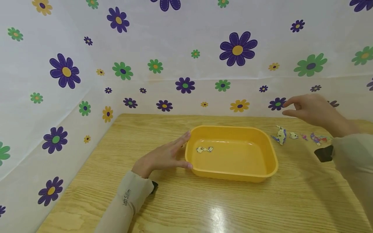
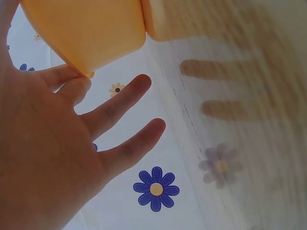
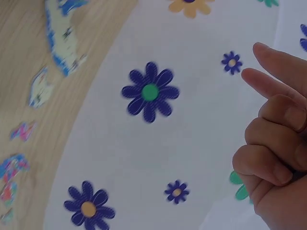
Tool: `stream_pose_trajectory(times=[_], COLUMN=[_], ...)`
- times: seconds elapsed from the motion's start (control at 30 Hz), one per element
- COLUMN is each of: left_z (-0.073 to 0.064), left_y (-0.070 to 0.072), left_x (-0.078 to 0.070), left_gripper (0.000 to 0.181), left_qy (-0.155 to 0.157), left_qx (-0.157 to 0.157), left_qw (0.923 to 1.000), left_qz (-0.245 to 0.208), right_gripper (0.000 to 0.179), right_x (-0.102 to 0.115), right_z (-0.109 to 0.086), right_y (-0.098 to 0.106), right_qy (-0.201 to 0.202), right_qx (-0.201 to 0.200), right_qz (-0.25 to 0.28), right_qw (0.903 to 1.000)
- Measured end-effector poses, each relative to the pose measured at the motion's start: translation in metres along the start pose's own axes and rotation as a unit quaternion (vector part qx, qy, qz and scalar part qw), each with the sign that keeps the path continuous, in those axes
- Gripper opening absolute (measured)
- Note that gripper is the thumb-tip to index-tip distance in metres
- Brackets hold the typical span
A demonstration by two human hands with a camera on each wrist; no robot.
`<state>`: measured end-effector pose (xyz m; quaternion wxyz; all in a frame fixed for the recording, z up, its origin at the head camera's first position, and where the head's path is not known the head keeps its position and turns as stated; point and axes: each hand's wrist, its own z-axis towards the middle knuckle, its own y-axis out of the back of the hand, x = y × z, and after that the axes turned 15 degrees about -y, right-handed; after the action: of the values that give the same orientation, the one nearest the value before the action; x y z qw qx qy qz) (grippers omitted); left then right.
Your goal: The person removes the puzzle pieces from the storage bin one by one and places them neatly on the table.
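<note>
My left hand [image 1: 164, 157] is at the left end of a yellow plastic tub [image 1: 233, 176], thumb by the front corner and fingers by the back corner. In the left wrist view its outer fingers [image 2: 127, 151] stretch out straight below the tub. Inside the tub, toward the left, lie small cream torn scraps [image 1: 200, 149] with dark print. My right hand [image 1: 316, 110] is raised over the table's back right, index finger and thumb extended with a gap between them. Its other fingers [image 3: 266, 163] are curled, and nothing shows in its grasp.
Right of the tub runs a row of torn scraps: a large cream and blue one [image 1: 281, 135], a small cream one [image 1: 293, 135], a pink one [image 1: 304, 137] and a blue-red cluster [image 1: 316, 139]. A flower-printed sheet [image 1: 175, 64] borders the wooden table [image 1: 175, 204] behind and left.
</note>
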<state>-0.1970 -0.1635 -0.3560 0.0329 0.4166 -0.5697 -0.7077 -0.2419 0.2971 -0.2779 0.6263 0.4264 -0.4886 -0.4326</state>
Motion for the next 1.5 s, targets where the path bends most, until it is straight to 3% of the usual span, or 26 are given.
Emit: stream_pose_trajectory(times=[0.27,1.03,1.5], left_z=[0.0,0.001,0.0], left_y=[-0.001,-0.002,-0.001], left_x=[0.001,-0.001,0.0], left_gripper=[0.113,0.113,0.112], left_qy=[0.002,0.008,0.006], left_qx=[0.002,-0.003,-0.002], left_qw=[1.0,1.0,1.0], left_qz=[0.001,0.001,0.006], right_gripper=[0.028,0.028,0.026], right_x=[0.033,0.095,0.129], right_z=[0.003,0.017,0.019], right_y=[0.001,-0.023,-0.045], right_qy=[0.027,0.103,0.117], right_qx=[0.009,0.054,0.122], right_qz=[0.024,0.114,0.145], right_qw=[0.9993,0.9867,0.9749])
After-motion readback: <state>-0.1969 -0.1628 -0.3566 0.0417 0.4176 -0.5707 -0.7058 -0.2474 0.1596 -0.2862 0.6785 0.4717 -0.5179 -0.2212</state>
